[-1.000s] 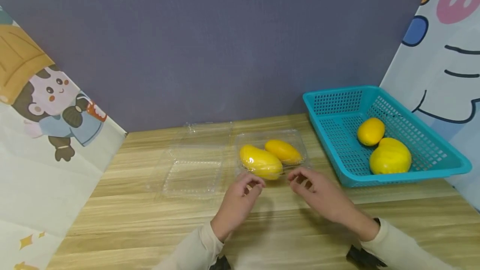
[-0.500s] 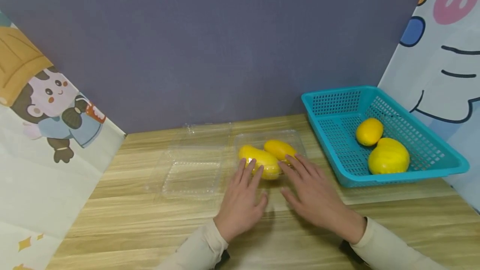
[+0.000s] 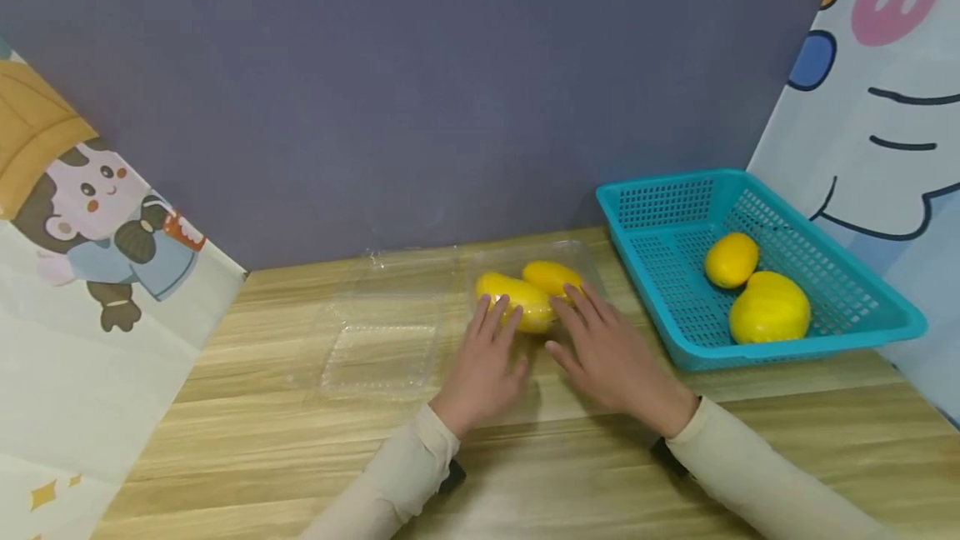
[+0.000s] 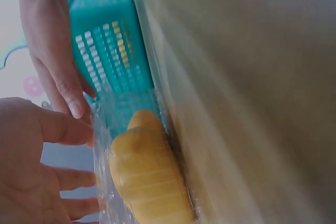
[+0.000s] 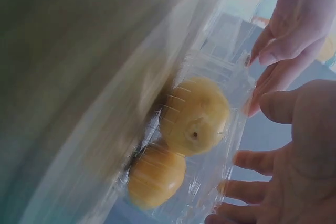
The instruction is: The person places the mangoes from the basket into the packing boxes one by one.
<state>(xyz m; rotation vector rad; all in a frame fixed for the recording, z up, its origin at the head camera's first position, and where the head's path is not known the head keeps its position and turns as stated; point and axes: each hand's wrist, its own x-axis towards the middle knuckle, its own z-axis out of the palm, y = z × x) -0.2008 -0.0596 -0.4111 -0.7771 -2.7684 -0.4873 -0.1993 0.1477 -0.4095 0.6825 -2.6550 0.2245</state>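
Note:
A closed clear plastic box (image 3: 577, 253) holds two yellow mangoes, a larger mango (image 3: 529, 302) and a smaller mango (image 3: 549, 276) behind it. My left hand (image 3: 482, 377) lays its extended fingers on the box's near left top. On the near right, my right hand (image 3: 611, 365) touches the lid with spread fingers. In the left wrist view, the fingertips of the left hand (image 4: 39, 156) meet the lid's surface. The right wrist view has the right hand (image 5: 283, 166) likewise against the lid, both mangoes showing through the plastic.
Left of the mango box lies another clear plastic box (image 3: 382, 357), its lid folded back on the wooden table (image 3: 300, 457). A turquoise basket (image 3: 652, 298) at the right holds a yellow fruit (image 3: 731, 261) and a larger rounded one (image 3: 770, 308). A grey wall (image 3: 420, 90) stands behind.
Both hands have gone from curled fingers near the box's front edge to straight fingers on its lid. The box with the mangoes has slid slightly away toward the wall.

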